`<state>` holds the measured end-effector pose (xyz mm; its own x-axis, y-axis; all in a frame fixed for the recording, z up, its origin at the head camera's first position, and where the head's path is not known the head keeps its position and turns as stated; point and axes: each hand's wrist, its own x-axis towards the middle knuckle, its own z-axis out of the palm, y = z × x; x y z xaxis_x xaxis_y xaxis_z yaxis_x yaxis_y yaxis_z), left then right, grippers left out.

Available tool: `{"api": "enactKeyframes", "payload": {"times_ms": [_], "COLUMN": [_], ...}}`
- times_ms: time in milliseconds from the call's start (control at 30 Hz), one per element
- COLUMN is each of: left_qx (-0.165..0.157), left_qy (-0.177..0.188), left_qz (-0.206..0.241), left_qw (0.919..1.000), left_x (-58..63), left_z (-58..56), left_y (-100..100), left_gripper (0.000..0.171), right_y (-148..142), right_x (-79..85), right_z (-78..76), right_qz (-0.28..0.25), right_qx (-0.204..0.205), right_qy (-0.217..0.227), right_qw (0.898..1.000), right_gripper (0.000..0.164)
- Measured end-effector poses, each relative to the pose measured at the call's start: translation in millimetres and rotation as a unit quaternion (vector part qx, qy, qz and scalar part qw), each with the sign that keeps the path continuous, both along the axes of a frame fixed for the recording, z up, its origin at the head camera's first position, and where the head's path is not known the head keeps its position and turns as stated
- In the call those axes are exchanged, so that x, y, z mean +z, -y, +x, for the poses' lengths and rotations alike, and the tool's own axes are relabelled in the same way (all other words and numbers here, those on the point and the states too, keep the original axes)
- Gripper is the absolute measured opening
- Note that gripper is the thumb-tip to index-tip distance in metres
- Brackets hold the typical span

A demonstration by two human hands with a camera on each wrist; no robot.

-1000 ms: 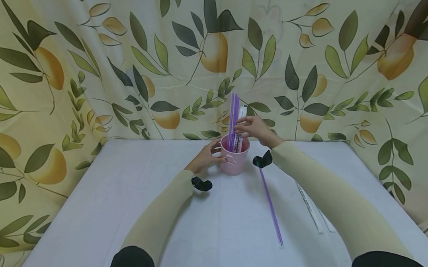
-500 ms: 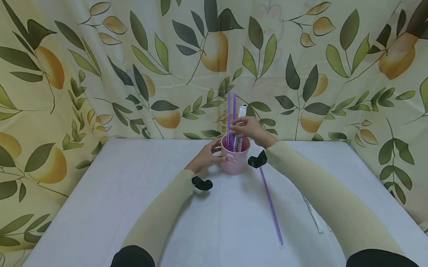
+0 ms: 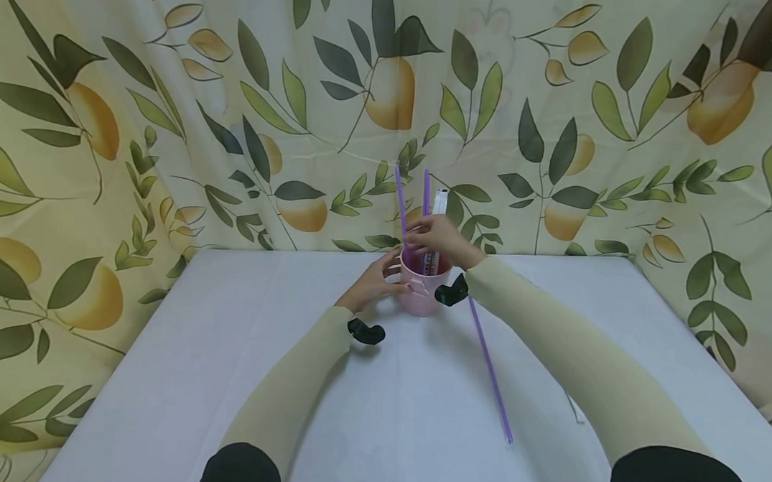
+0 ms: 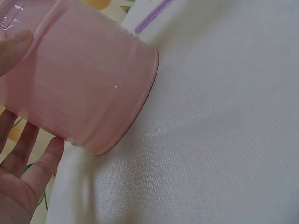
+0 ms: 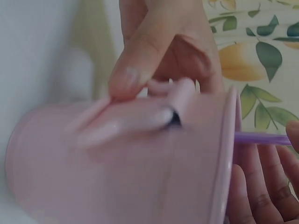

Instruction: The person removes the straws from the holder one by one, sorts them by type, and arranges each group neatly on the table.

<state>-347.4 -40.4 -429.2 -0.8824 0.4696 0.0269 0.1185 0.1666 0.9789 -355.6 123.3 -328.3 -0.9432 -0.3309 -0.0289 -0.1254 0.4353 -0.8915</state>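
Note:
A pink cup [image 3: 421,304] with a moulded bow-like detail stands at the table's far edge. My left hand [image 3: 373,283] holds its side, thumb in front and fingers behind, as the left wrist view of the cup [image 4: 93,84] also shows. Over the rim, my right hand [image 3: 443,240] pinches a thin purple straw [image 3: 400,201] that leans left in the cup. Another purple straw [image 3: 426,189] and a white printed stick-like packet [image 3: 440,201] stand in the cup, partly behind that hand. In the right wrist view, the straw [image 5: 261,138] passes between thumb and fingers.
One purple straw [image 3: 492,373] lies on the white-covered table [image 3: 270,404], right of the cup. A white strip [image 3: 574,409] is mostly hidden under the right sleeve [image 3: 558,341]. A leaf-and-fruit patterned curtain [image 3: 226,133] hangs close behind the table.
My right hand has moved left over the cup. The purple straws, bunched together earlier, now stand apart, one tilted left. The left hand and cup stay put.

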Motion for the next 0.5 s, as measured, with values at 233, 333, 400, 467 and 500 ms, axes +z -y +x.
{"api": "enactKeyframes", "payload": {"times_ms": [233,333,400,467,500], "left_qx": [-0.004,-0.009,-0.010,-0.011,-0.011], "left_qy": [-0.001,-0.002,-0.002,-0.004,-0.006], "left_qz": [-0.013,-0.011,-0.010,-0.008,-0.008], "left_qw": [0.9999,0.9999,0.9999,0.9999,0.9999], "left_x": [-0.6,-0.4,-0.3,0.0,0.0], "left_z": [-0.6,-0.4,-0.1,0.2,0.2], "left_y": [1,2,2,2,2], "left_gripper": [0.087,0.087,0.088,0.089,0.089], "right_y": [10,12,13,13,12], "right_x": [-0.6,-1.3,-1.6,-2.1,-2.5], "right_z": [1.0,0.3,0.7,1.1,1.1], "right_qz": [0.026,0.022,0.015,0.009,0.006], "right_qx": [0.010,0.013,0.015,0.017,0.018], "right_qy": [-0.015,-0.016,-0.019,-0.024,-0.026], "right_qw": [0.999,1.000,1.000,1.000,0.999], "right_gripper": [0.034,0.034,0.033,0.033,0.033]}}
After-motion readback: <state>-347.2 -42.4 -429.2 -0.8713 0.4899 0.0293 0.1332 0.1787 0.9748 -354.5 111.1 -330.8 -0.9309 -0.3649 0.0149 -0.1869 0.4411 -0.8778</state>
